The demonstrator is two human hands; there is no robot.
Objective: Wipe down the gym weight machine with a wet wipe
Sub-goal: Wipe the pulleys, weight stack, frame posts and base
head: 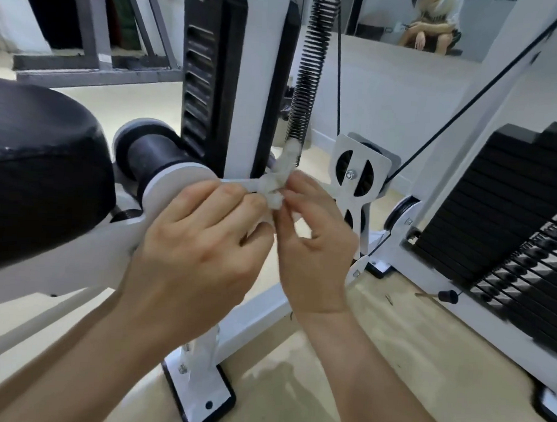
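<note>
two hands, one twisted wipe at the foot of the coil spring

head camera, counted. there is one coil spring (pixel 309 68), black and running steeply up the white frame of the weight machine (pixel 260 82). one wet wipe (pixel 280 175), white and twisted into a rope, lies at the spring's lower end and runs down from there to the fingers just below it. two bare hands are at the wipe. two black cables (pixel 339 70) show to the right of the spring, one near it and one slanting farther off. one white pulley bracket (pixel 356 179) sits below and right of the spring, beside the hands. one black weight stack (pixel 509 221) stands well right of the spring. one black seat pad (pixel 39 168) and one black roller pad (pixel 152 154) lie to the spring's left. one white foot plate (pixel 199 395) rests on the pale floor far below it.

the left hand (pixel 202 239) comes up from the lower left, its back to the camera, fingers curled close together, their tips on the lower end of the wipe. the right hand (pixel 311 244) comes from the lower right, thumb and forefinger narrowed to a pinch on the same end, the other fingers loosely curled beneath. the two hands almost touch at the wipe, below the spring's foot.
</note>
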